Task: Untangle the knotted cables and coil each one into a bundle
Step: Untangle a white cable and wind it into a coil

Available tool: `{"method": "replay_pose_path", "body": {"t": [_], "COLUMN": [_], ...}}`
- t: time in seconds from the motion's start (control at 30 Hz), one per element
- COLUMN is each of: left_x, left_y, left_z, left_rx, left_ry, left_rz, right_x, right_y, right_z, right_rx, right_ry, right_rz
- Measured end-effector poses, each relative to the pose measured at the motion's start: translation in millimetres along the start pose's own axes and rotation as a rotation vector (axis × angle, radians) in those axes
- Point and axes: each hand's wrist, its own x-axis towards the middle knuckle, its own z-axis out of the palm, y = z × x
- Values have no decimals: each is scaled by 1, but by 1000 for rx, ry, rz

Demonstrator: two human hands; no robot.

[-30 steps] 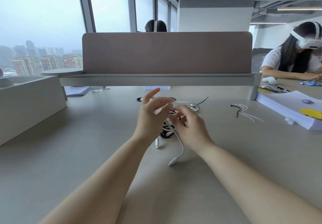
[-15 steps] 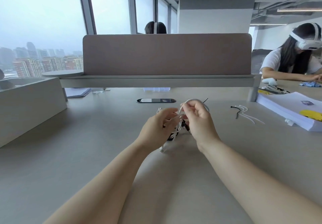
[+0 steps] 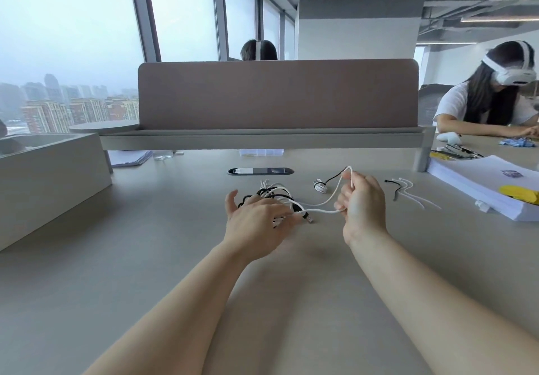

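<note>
- Left hand (image 3: 256, 223) is over the table (image 3: 145, 258) with its fingers spread and loose, gripping nothing; its blurred fingertips reach the near edge of the knotted cables (image 3: 271, 195)
- Right hand (image 3: 361, 202), at 3 o'clock from the left hand, curls round a white cable (image 3: 320, 204), with a loop standing up from its fingers
- The white cable sags toward 9 o'clock into the knotted cables, a black-and-white heap at the left hand's 12 o'clock
- A small coiled bundle (image 3: 320, 185) lies at the heap's 2 o'clock, and cable ties (image 3: 408, 191) lie farther out at 3 o'clock

No text, label or number is legible anywhere.
</note>
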Motion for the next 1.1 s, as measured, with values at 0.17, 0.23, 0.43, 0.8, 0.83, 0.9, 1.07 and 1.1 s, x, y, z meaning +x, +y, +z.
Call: {"method": "replay_pose_path", "body": {"t": [0.17, 0.23, 0.43, 0.8, 0.83, 0.9, 1.07, 1.1], "left_x": [-1, -1, 3, 12, 13, 14, 15, 15], "left_y": [-4, -8, -16, 0, 0, 1, 6, 8], "left_z": [4, 5, 5, -24, -30, -36, -34, -33], "left_rx": [86, 57, 26, -1344, -1554, -1848, -2060, -2078], "left_ry": [-26, 8, -3, 444, 455, 445, 335, 320], "left_rz": [-17, -83, -161, -691, -751, -844, -883, -863], "right_x": [4, 7, 7, 9, 6, -1, -10, -11], "right_y": [-2, -3, 7, 36, 36, 36, 41, 43], "right_z": [-7, -11, -14, -14, -14, -14, -7, -4], "right_rx": [80, 5, -511, -991, -1049, -1140, -1129, -1030], "right_ry": [44, 68, 15, -82, -77, -106, -389, -501], "right_rz": [-28, -21, -165, -490, -515, -620, -854, -823]}}
